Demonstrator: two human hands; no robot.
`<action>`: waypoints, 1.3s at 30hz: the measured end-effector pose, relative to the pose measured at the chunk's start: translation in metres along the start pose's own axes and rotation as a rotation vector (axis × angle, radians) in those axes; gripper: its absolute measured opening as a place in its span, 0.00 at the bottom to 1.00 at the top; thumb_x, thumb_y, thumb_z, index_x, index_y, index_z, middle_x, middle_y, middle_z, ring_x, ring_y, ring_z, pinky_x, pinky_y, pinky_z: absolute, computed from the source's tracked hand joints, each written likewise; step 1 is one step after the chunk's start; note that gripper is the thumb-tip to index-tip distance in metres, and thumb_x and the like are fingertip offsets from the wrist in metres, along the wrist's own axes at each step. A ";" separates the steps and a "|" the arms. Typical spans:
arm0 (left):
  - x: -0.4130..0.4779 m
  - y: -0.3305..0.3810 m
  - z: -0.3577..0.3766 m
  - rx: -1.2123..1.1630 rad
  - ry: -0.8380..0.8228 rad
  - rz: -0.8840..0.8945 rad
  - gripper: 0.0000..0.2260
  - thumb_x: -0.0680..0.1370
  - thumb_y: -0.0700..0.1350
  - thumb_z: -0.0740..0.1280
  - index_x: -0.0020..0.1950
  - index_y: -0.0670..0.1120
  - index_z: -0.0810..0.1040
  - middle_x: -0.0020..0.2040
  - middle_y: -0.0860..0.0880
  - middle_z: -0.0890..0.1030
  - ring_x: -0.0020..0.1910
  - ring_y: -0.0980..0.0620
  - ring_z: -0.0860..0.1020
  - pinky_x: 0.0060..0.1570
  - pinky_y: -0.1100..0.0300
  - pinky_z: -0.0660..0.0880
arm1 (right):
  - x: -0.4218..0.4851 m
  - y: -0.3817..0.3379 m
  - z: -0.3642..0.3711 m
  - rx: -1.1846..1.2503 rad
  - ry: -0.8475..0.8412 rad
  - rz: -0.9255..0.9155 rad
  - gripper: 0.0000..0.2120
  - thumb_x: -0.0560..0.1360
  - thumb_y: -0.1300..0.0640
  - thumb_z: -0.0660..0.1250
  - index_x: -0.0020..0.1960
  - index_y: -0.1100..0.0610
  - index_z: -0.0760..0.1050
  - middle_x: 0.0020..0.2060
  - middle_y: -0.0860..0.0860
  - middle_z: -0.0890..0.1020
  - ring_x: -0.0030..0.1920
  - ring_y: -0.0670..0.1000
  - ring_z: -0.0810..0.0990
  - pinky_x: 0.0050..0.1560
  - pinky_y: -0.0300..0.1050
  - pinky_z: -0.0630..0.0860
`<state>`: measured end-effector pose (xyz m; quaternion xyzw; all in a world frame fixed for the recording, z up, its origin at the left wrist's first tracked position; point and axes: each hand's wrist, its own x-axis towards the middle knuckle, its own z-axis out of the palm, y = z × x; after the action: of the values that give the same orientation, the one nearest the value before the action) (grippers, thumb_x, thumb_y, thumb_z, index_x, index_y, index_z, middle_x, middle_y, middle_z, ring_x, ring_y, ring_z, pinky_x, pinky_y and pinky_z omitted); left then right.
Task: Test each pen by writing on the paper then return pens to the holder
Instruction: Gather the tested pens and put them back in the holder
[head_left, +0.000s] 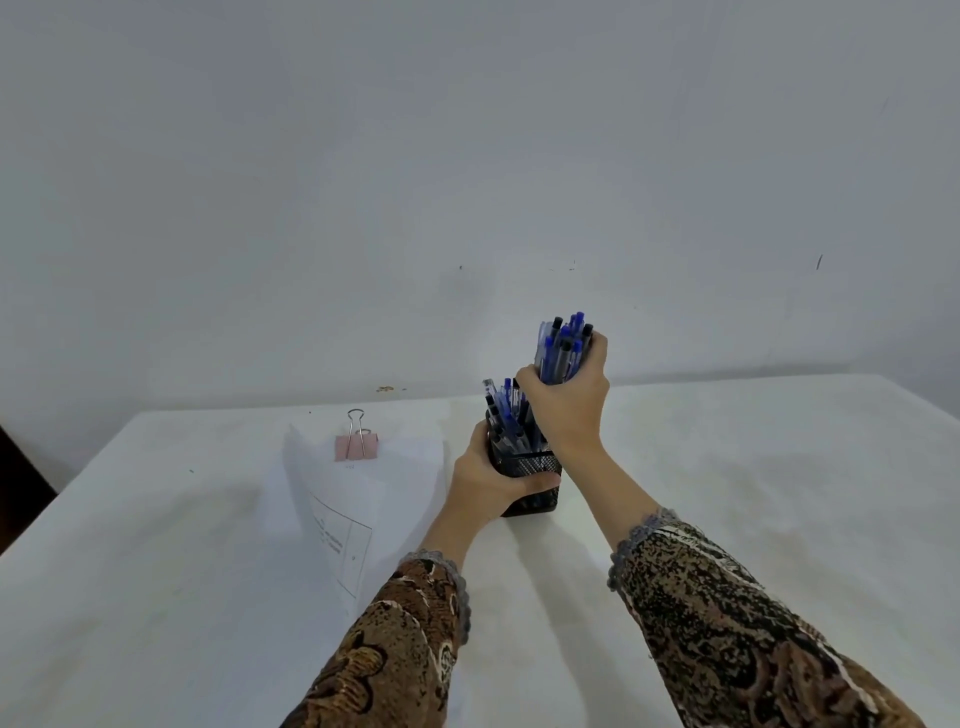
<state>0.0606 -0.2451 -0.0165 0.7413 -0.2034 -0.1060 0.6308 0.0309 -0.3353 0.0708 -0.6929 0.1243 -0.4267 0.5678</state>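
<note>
Black mesh holder (530, 486) on white table (753, 493), between the two hands, just right of the paper (358, 499). Left hand (485, 475) wraps the holder's side, thumb across its front. Right hand (569, 402) above the holder, fingers curled tight round a bundle of pens (563, 348), caps up. More pens (506, 415) stand in the holder. Exact pen count cannot be told; blue and black tops. One holder, one clipped paper stack, one pink binder clip (356, 444) at its far edge.

Bare room on my feed.
Plain greyish wall (467, 156), lightly scuffed, stands behind a white table (779, 467); soft, even light.
</note>
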 end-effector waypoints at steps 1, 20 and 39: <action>0.000 0.000 0.000 -0.003 0.000 -0.003 0.31 0.60 0.46 0.81 0.57 0.57 0.69 0.49 0.62 0.78 0.48 0.68 0.76 0.39 0.75 0.73 | 0.000 0.000 0.000 0.003 0.003 -0.003 0.19 0.66 0.68 0.69 0.50 0.55 0.64 0.32 0.47 0.72 0.26 0.40 0.71 0.29 0.30 0.70; -0.002 -0.004 -0.006 0.028 -0.037 -0.030 0.33 0.59 0.48 0.81 0.60 0.52 0.70 0.52 0.57 0.79 0.52 0.57 0.78 0.50 0.63 0.75 | 0.000 0.000 -0.015 0.036 -0.402 0.116 0.18 0.67 0.68 0.72 0.49 0.52 0.71 0.44 0.56 0.80 0.43 0.52 0.82 0.46 0.46 0.80; -0.012 -0.002 -0.009 -0.117 -0.107 0.053 0.35 0.69 0.49 0.74 0.70 0.54 0.59 0.64 0.56 0.71 0.62 0.61 0.72 0.57 0.66 0.73 | -0.017 0.004 -0.008 -0.063 -0.266 0.067 0.22 0.67 0.61 0.74 0.56 0.50 0.69 0.41 0.44 0.79 0.41 0.44 0.79 0.44 0.38 0.77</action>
<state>0.0536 -0.2318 -0.0177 0.6910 -0.2496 -0.1405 0.6637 0.0165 -0.3309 0.0595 -0.7564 0.0843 -0.3077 0.5711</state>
